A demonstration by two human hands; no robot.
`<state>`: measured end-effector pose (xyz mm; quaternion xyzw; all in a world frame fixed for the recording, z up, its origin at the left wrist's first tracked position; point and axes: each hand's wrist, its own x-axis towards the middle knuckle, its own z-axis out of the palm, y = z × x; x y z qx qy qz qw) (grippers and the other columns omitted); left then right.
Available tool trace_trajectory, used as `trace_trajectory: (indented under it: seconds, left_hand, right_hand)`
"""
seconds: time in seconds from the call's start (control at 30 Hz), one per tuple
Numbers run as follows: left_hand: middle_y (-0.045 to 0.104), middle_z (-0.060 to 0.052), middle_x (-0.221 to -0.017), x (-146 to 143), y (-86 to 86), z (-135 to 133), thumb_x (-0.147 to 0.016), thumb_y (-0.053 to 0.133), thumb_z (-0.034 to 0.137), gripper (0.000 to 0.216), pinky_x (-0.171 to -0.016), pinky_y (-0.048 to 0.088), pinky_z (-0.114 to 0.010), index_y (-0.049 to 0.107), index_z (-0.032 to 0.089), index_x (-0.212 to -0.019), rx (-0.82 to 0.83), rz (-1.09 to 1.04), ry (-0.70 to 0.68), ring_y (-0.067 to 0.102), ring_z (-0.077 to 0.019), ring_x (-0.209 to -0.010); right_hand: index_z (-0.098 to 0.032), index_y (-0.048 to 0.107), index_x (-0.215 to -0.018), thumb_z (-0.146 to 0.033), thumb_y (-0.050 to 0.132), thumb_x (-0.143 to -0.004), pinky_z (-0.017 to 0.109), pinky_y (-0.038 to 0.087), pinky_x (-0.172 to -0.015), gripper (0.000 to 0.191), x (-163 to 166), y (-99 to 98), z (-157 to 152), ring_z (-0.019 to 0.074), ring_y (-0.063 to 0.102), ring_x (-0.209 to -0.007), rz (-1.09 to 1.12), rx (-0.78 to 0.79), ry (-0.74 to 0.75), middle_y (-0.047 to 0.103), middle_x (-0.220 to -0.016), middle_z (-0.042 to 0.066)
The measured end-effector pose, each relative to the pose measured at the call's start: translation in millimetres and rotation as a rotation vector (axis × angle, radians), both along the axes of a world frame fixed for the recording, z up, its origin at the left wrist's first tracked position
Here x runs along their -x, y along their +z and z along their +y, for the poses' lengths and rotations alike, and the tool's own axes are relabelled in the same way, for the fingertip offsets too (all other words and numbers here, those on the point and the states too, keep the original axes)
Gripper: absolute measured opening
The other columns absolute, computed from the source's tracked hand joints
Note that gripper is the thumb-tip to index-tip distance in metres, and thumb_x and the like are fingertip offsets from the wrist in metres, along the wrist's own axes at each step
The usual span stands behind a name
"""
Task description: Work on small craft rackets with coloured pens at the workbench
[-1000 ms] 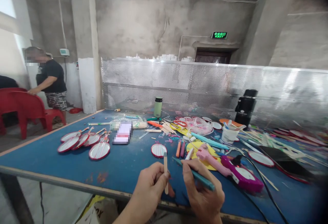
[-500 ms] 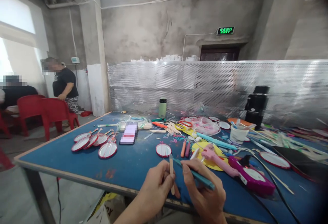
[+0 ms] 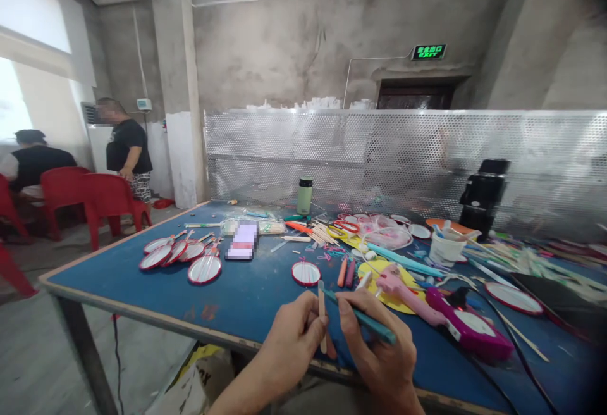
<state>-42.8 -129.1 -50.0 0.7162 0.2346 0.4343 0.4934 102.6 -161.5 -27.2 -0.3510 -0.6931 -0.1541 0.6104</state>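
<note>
Head view: the person's left hand [image 3: 296,329] pinches a slim, pale wooden stick [image 3: 322,323] with a greyish tip, upright between thumb and fingers. The right hand [image 3: 382,339] grips a teal pen-like tool [image 3: 372,323], its point just beside the stick's top; whether they touch cannot be told. Both hands are above the near edge of the blue-topped table [image 3: 256,298], right of its middle.

Room for moving lies left of the hands, where blue surface runs toward the front left corner. Farther back, near the left edge, several round white discs with red rims [image 3: 204,269] lie grouped. Another red-rimmed white disc [image 3: 306,273] sits just beyond the stick. Right of the hands, a pink and purple glue gun [image 3: 412,301] and its dark cable crowd the way toward the right side. A perforated metal panel [image 3: 332,149] stands along the far edge.

Compared with one second ago, the table's front left corner has come into view, the tool's point is closer to the stick, and both grips look the same.
</note>
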Motion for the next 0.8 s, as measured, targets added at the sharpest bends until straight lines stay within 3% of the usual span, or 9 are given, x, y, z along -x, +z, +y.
trace_trajectory:
  seconds: [0.8]
  left_hand:
    - [0.064,0.000,-0.063,0.6,2.9,-0.3,-0.094,0.048,0.025,0.011,-0.058,0.040,-0.023,0.053,0.018,-0.087,0.002,0.017,0.001,0.056,-0.0136,-0.056]
  right_hand:
    - [-0.021,0.064,-0.087,-0.011,0.059,-0.089,0.019,0.051,-0.063,0.011,-0.4,-4.3,2.5,0.0100,0.064,-0.061,0.013,-0.004,-0.008,0.068,-0.071,-0.002]
